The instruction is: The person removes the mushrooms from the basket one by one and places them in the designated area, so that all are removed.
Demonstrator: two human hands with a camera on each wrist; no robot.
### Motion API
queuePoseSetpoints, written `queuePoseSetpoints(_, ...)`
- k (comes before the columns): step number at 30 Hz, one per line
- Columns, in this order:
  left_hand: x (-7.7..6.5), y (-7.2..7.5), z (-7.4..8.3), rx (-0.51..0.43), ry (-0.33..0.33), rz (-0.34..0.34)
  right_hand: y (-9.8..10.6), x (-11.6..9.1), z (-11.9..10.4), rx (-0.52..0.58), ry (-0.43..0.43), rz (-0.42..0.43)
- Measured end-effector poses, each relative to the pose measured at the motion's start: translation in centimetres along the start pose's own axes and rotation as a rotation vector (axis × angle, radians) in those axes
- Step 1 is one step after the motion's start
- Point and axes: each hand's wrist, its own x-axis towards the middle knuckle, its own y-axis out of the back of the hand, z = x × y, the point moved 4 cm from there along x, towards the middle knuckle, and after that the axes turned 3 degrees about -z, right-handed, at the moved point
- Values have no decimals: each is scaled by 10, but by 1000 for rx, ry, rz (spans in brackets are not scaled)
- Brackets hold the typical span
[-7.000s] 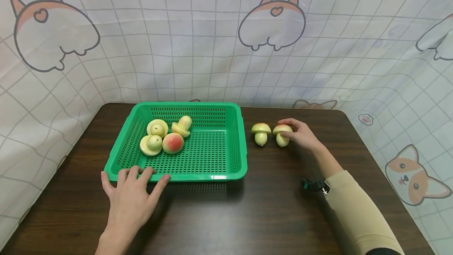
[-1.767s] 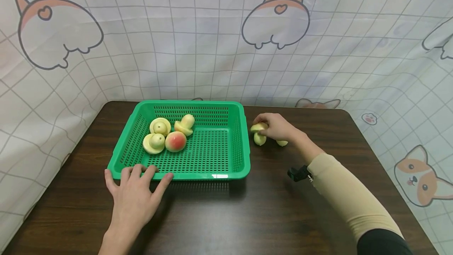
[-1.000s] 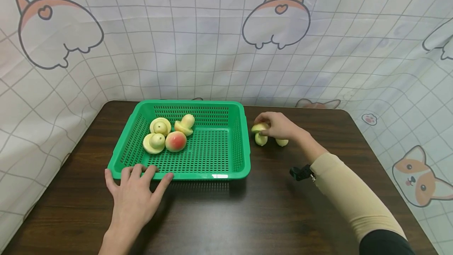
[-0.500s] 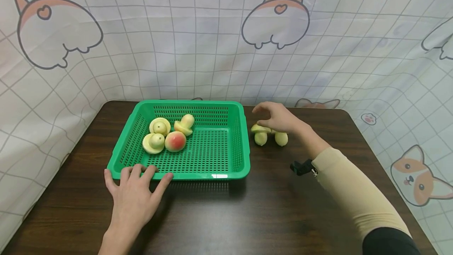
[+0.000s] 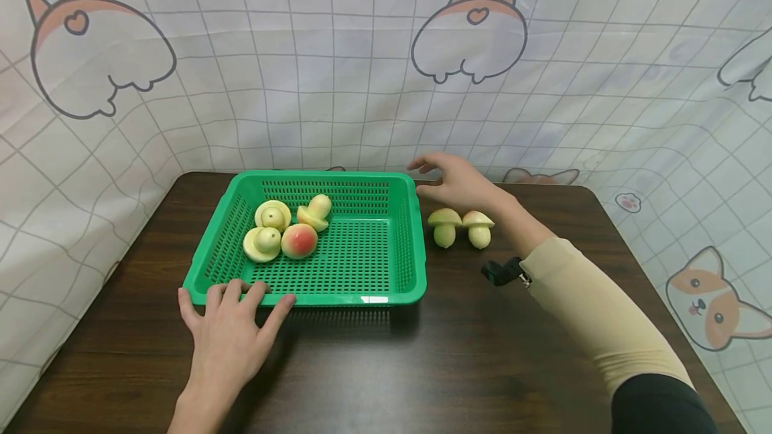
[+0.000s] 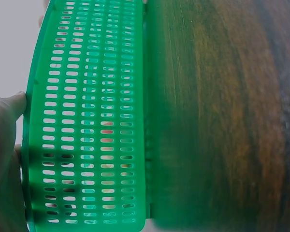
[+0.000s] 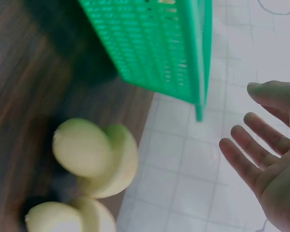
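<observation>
My left hand (image 5: 226, 333) holds the front rim of a green plastic basket (image 5: 338, 300), fingers over the rim and thumb spread along its front edge. Two mushroom-shaped toys, a greener one (image 5: 445, 226) and a paler one (image 5: 479, 228), stand side by side on the table, caps toward the back. Past them my right hand (image 5: 461, 183) hangs in the air near the basket's back right corner. Its fingers are spread and hold nothing, as the right wrist view also shows. In the left wrist view the basket's slotted wall (image 6: 87, 121) fills the left half.
Inside the basket, toward its left, lie three mushroom-shaped toys, one of them (image 5: 315, 211) tipped over, and a red-topped round one (image 5: 299, 241). The dark wooden table (image 5: 362, 380) ends at a white gridded cloth (image 5: 338, 112) behind. A black band (image 5: 505, 272) hangs by the right wrist.
My right hand moved from the right mushroom-shaped toy to the left one, then let go, rose and shifted left and back. The two toys stand closer together. My left hand stays at the rim.
</observation>
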Motion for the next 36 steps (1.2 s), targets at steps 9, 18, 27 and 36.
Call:
queuePoseSetpoints(9, 0, -1, -1, 9, 2, -23, -7, 20, -23, 9, 61, -51)
queuePoseSetpoints(18, 0, 0, 0, 8, -8, -5, -24, 41, -45, -59, 149, -125)
queuePoseSetpoints(27, 1, -1, 0, 13, -9, -21, -40, 57, -68, -57, 194, -173)
queuePoseSetpoints(36, 0, 0, 0, 19, -11, -10, -63, 73, -81, -43, 221, -223)
